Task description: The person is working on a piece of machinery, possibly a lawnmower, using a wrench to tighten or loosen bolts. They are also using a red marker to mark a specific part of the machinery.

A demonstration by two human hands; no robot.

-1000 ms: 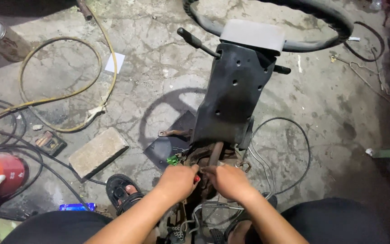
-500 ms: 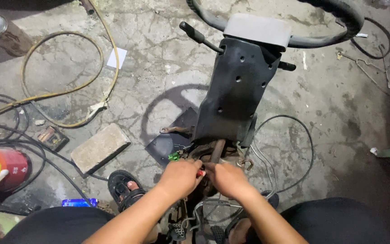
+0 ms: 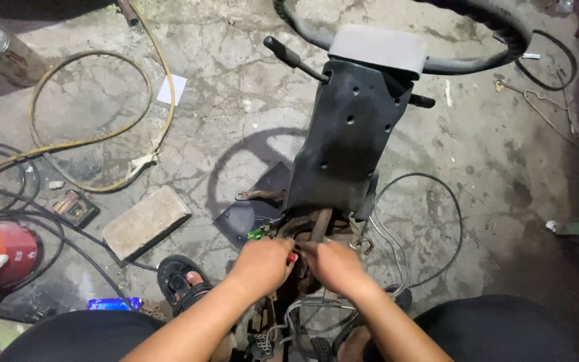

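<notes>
The steering column (image 3: pixel 350 141) lies on the cracked concrete floor (image 3: pixel 236 114), its wheel (image 3: pixel 484 33) at the far end and its lower end nearest the person. Both hands work at that lower end, among rusty brackets and wiring (image 3: pixel 383 234).

The left hand (image 3: pixel 263 265) is curled around a small red-handled tool (image 3: pixel 291 257); only the tip of the handle shows. The right hand (image 3: pixel 333 265) is curled close against it, fingers tucked under; what it grips cannot be told.

Handling: the column looks heavy and rigid, a steel housing with a black cover. It should not flex. Good holds appear to be the cover's sides or the wheel rim. The stalk lever (image 3: pixel 296 59) and the loose wires look fragile; avoid lifting by them.

Clearance: open floor lies right of the column. To the left sit a brick (image 3: pixel 145 221), a yellow hose (image 3: pixel 102 134) and black cables (image 3: pixel 8 201), well apart from the hands. A sandalled foot (image 3: pixel 185 281) rests just beside the left forearm.
</notes>
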